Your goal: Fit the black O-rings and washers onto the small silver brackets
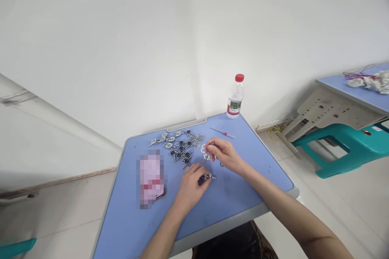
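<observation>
My left hand (pixel 192 184) rests low over the blue table (pixel 237 198), thumb and fingers closed on a small metal part (pixel 210 177) with a thin rod sticking out. Just above and to the right, my right hand (pixel 224 153) has its fingertips pinched together; whatever they hold is too small to make out. Under those fingertips lie a few flat white pieces (pixel 207 156). Beyond my left hand spreads a pile of small metal parts with black round heads (pixel 181 149). Similar silvery parts (pixel 169 145) lie at its left side.
A pink, blurred-out flat object (pixel 151 176) lies on the left of the table. Toward the back right are a thin red-and-clear stick (pixel 223 132) and a red-capped bottle (pixel 234 103). A green stool (pixel 340 149) stands beneath another table (pixel 361 89) on the right.
</observation>
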`<control>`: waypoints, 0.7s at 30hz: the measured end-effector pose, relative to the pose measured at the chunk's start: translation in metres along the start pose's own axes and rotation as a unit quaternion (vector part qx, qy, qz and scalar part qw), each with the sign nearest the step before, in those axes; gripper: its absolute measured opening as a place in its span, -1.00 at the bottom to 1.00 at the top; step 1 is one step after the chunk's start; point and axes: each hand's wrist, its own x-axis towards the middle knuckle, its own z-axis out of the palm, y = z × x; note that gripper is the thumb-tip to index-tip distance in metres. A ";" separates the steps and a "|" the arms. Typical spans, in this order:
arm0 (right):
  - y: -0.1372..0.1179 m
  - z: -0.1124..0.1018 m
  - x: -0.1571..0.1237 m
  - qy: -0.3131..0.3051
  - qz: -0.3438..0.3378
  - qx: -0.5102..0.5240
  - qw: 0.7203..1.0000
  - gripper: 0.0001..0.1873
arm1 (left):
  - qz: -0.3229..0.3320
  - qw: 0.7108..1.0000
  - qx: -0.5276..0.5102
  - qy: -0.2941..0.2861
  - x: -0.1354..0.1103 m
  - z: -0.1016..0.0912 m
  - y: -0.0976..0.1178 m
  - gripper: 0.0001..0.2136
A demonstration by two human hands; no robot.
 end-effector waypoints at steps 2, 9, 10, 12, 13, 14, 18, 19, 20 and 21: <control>0.008 0.002 -0.003 0.031 -0.013 -0.008 0.999 -0.70 | -0.012 1.000 -0.003 -0.004 -0.001 -0.001 0.002 -0.95; 0.024 -0.001 -0.024 -0.027 -0.044 -0.111 0.992 -0.69 | -0.019 1.000 -0.017 -0.010 -0.001 -0.001 0.002 -0.93; 0.023 -0.001 -0.025 -0.037 -0.047 -0.121 0.991 -0.70 | -0.020 1.000 -0.017 -0.010 -0.001 0.000 0.002 -0.93; 0.022 -0.001 -0.025 -0.053 -0.052 -0.138 0.988 -0.72 | -0.021 1.000 -0.017 -0.009 -0.002 0.000 0.001 -0.93; 0.021 -0.001 -0.024 -0.059 -0.053 -0.145 0.986 -0.72 | -0.021 1.000 -0.019 -0.008 -0.002 0.000 0.000 -0.93; 0.020 0.000 -0.024 -0.064 -0.054 -0.151 0.985 -0.73 | -0.020 1.000 -0.020 -0.008 -0.002 0.001 0.000 -0.93; 0.019 0.000 -0.024 -0.076 -0.059 -0.169 0.981 -0.73 | -0.022 1.000 -0.020 -0.009 -0.002 0.000 0.000 -0.94; 0.019 0.000 -0.024 -0.079 -0.062 -0.173 0.980 -0.72 | -0.023 1.000 -0.019 -0.009 -0.002 0.000 0.000 -0.94; 0.019 0.000 -0.025 -0.082 -0.065 -0.176 0.979 -0.72 | -0.024 1.000 -0.018 -0.010 -0.002 0.000 0.001 -0.94; 0.018 0.000 -0.025 -0.084 -0.069 -0.178 0.978 -0.72 | -0.025 1.000 -0.017 -0.009 -0.002 0.000 0.001 -0.94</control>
